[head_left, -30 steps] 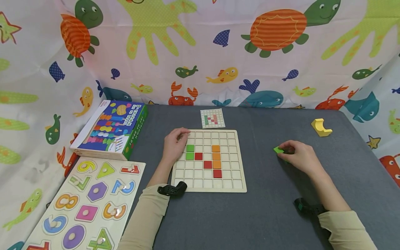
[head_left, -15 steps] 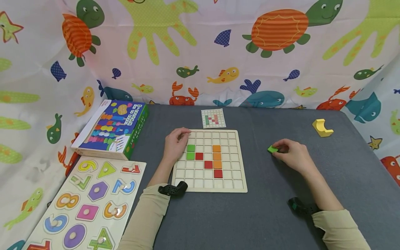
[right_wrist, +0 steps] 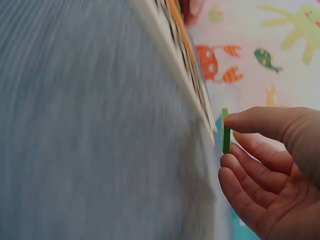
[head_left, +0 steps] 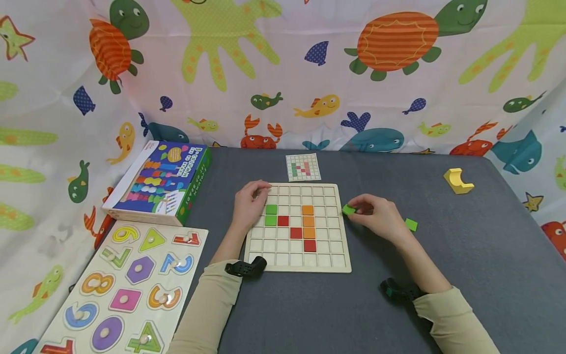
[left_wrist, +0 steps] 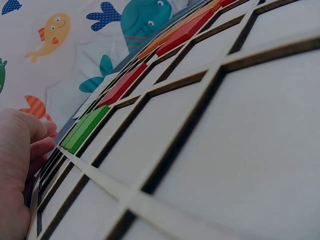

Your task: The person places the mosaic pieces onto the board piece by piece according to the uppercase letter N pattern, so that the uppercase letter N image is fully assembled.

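My right hand pinches a green square tile between thumb and fingers, at the right edge of the wooden grid board. In the right wrist view the tile is seen edge-on. My left hand rests at the board's left edge, fingers loosely bent, with no piece visible in it. Two green tiles, several red tiles and several orange tiles lie in the board's cells. Another loose green tile is on the grey table, beside my right wrist.
Behind the board lies a small pattern card with coloured squares. A yellow curved block stands at the far right. To the left are a game box and a knob puzzle board. A printed curtain hangs behind the table.
My right hand has moved left with the green tile, from the table's right side to the board's edge. The second green tile has come into view. My left hand has stayed put.
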Demonstrator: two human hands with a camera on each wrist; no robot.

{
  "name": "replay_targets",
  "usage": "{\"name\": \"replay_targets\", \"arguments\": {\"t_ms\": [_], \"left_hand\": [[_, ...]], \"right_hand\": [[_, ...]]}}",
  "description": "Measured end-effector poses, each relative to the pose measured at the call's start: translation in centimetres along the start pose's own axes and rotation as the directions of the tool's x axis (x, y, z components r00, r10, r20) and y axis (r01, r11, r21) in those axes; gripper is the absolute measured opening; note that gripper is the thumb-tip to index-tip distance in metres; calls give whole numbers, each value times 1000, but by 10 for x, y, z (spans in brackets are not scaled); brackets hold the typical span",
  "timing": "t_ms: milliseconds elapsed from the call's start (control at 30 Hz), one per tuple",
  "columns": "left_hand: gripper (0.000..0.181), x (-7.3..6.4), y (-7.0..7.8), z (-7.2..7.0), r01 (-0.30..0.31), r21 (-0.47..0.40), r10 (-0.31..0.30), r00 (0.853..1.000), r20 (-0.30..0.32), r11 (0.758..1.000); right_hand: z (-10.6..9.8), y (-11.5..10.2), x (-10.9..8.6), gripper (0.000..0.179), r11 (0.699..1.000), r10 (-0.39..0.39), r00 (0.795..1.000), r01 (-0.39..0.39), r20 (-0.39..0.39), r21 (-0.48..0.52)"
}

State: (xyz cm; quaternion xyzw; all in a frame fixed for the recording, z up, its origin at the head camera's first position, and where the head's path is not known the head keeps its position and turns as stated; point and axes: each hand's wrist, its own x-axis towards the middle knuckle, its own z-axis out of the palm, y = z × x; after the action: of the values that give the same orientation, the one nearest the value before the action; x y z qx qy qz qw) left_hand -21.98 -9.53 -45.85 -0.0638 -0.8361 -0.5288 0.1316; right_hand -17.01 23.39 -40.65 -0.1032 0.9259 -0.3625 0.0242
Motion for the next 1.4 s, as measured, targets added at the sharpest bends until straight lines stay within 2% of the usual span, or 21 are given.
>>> {"name": "replay_targets", "arguments": {"t_ms": [100,233,367,600,733,867,1033,1233,1400], "left_hand": [[15,0,0,0,1,-5,-1,1000,0,1000],[15,0,0,0,-2,-8,2,1000,0,1000],[15,0,0,0,-9,-4,9,1000,0,1000],[16,0,-1,-1,3,-1,-3,1000,0,1000],[16,1,-1,-1,8,5,-8,1000,0,1000],[16,1,-1,-1,-2,9,2,1000,-1,1000],[15,1,-1,0,-22,-2,22,1000,3,1000],[15,1,-2,0,-25,1,25,1000,-2,1000],[16,1,-1,-1,-15,11,15,1000,3,1000]], "right_hand": [[10,-11,5,28,999,-9,999,7,42,53],[22,-28,9,27,992,-65,994,55,90,110],[36,-45,12,25,984,-114,984,93,134,151],[62,-71,16,23,972,-156,969,115,193,207],[78,-82,18,22,967,-213,954,176,209,184],[90,-91,19,20,947,-299,928,260,222,188],[101,-99,21,17,928,-363,903,330,231,171],[106,-106,22,16,908,-419,882,406,218,100],[108,-108,22,17,900,-434,875,430,214,67]]}}
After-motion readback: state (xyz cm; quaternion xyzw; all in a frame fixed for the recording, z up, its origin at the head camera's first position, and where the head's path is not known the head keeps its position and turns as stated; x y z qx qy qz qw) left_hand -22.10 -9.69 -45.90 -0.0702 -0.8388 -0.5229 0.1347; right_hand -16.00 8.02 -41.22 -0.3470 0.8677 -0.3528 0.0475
